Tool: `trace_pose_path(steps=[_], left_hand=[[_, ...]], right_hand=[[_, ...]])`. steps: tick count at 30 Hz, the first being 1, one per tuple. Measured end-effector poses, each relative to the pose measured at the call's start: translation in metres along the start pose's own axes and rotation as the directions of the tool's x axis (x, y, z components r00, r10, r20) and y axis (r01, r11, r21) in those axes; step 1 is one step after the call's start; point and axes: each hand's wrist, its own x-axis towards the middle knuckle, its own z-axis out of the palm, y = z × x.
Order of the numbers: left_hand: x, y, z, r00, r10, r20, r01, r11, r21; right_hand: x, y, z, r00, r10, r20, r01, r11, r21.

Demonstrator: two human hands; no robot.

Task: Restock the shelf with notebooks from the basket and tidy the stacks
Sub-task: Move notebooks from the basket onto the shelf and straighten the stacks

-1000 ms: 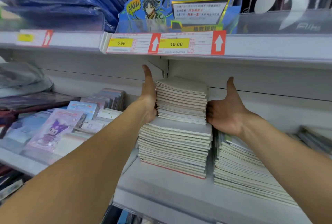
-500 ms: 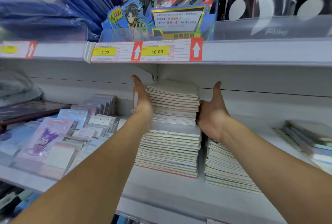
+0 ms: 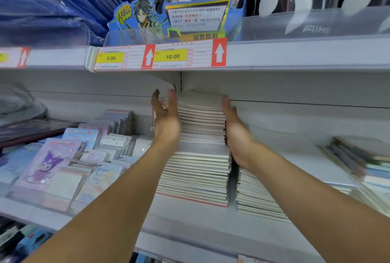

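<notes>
the left hand (image 3: 166,123) is being held flat against the left side of the upper bundle of notebooks (image 3: 201,119), fingers straight and pointing toward the back of the shelf, thumb lifted away; nothing is being gripped. the right hand (image 3: 236,134) is being pressed, likewise flat and extended, against the bundle's right side, so the bundle is being squeezed between two open palms. directly under the hands, a wider lower stack of notebooks (image 3: 196,176) is being used as the base, with its bottom cover edged in red. just beyond the right wrist, a shorter stack (image 3: 253,195) is lying on the white shelf (image 3: 190,227), close beside the base stack.

the step in hand is judged to be squaring the upper bundle. it is probably best done with even pressure being applied from both palms together, so that the spines are being brought flush without the top copies being slid backward or the bundle being tipped off its base. the basket is not being shown. left of the left hand, packaged memo pads (image 3: 63,170) are being displayed.
</notes>
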Motion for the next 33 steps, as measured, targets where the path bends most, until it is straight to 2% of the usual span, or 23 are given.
trace_pose_path(steps=[2, 3, 4, 7, 11, 21, 24, 26, 27, 28, 29, 30, 31, 33], left_hand=[[-0.005, 0.0, 0.002, 0.993, 0.108, 0.041, -0.112, 0.987, 0.113], [-0.005, -0.006, 0.002, 0.984, 0.159, 0.079, -0.167, 0.98, 0.111], [-0.004, -0.01, 0.002, 0.976, 0.184, 0.118, -0.198, 0.973, 0.121], [0.004, -0.017, 0.004, 0.971, 0.208, 0.12, -0.227, 0.96, 0.166], [0.004, -0.013, 0.002, 0.968, 0.206, 0.145, -0.233, 0.952, 0.197], [0.007, -0.017, 0.0, 0.959, 0.241, 0.146, -0.262, 0.954, 0.144], [0.006, -0.017, 0.003, 0.962, 0.242, 0.126, -0.26, 0.952, 0.159], [0.005, -0.015, 0.002, 0.964, 0.233, 0.131, -0.255, 0.949, 0.187], [0.004, -0.014, 0.002, 0.965, 0.226, 0.136, -0.25, 0.949, 0.193], [0.003, -0.011, 0.003, 0.969, 0.209, 0.133, -0.232, 0.953, 0.193], [0.002, -0.009, 0.004, 0.977, 0.178, 0.117, -0.197, 0.963, 0.186], [0.0, -0.006, 0.005, 0.986, 0.142, 0.092, -0.157, 0.971, 0.18], [-0.001, -0.003, 0.007, 0.992, 0.108, 0.067, -0.118, 0.976, 0.182], [-0.002, 0.001, 0.013, 0.999, 0.053, 0.012, -0.055, 0.978, 0.201]], right_hand=[[-0.006, 0.0, 0.003, 0.993, -0.12, -0.001, 0.119, 0.984, -0.132], [-0.005, 0.005, 0.003, 0.983, -0.181, -0.004, 0.177, 0.964, -0.197], [-0.005, 0.008, 0.002, 0.981, -0.192, 0.008, 0.189, 0.954, -0.232], [0.0, 0.008, 0.001, 0.974, -0.225, 0.001, 0.215, 0.93, -0.299], [0.007, 0.01, -0.001, 0.974, -0.226, -0.009, 0.205, 0.897, -0.393], [0.008, 0.008, -0.018, 0.984, -0.172, 0.046, 0.174, 0.874, -0.454], [0.005, -0.003, -0.016, 0.986, -0.161, 0.048, 0.158, 0.797, -0.583], [0.002, -0.006, -0.013, 0.986, -0.164, 0.043, 0.156, 0.778, -0.608], [0.003, -0.005, -0.011, 0.988, -0.152, 0.041, 0.148, 0.808, -0.57], [0.002, -0.007, -0.008, 0.992, -0.118, 0.036, 0.121, 0.881, -0.456], [0.0, -0.012, -0.005, 0.998, -0.055, 0.033, 0.061, 0.961, -0.268], [0.0, -0.018, -0.002, 0.998, 0.018, 0.058, -0.014, 0.998, -0.067], [-0.002, -0.025, 0.001, 0.993, 0.066, 0.096, -0.075, 0.992, 0.1], [0.003, -0.035, 0.003, 0.99, 0.128, 0.065, -0.141, 0.942, 0.303]])
